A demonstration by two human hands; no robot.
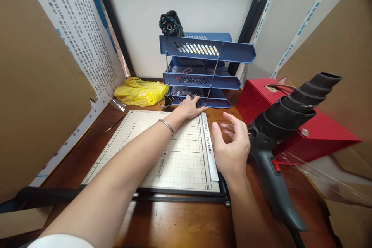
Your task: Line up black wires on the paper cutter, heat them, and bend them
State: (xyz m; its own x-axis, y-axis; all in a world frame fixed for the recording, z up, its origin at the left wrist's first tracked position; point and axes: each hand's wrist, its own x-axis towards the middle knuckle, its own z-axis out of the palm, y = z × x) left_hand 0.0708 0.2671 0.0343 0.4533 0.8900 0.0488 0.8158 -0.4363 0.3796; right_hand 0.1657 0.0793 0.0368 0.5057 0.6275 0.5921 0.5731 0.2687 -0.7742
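- Nearest you, your white sleeve (61, 241) shows at the lower left, and the brown bench (174, 223) runs across in front of you.
- The paper cutter (177, 168) lies flat on the bench between your arms, its gridded board facing up, with a pale strip (209, 149) along its right side.
- To your right, a dark power blower (271, 143) with a stepped black nozzle and a red switch slants upward, close beside your right wrist.
- Your right hand (234, 143) is just right of the strip, its thumb and fingers apart and curved, with nothing between them.
- Your left forearm, wearing a silver bracelet (166, 126), crosses over the board.
- Your left hand (189, 107) is at the board's far edge, thumb out to the right, fingertips at some small dark bits (194, 95); you cannot tell whether they are clamped on them.
- Left of that hand stands a small cup (166, 105) of black sticks.
- Farther back, a yellow plastic bag (141, 92) lies left of the blue tray rack (203, 82), and a red box (255, 95) sits to its right.
- A dark patterned bundle (171, 24) rests on top of the rack, before a white panel (209, 4).
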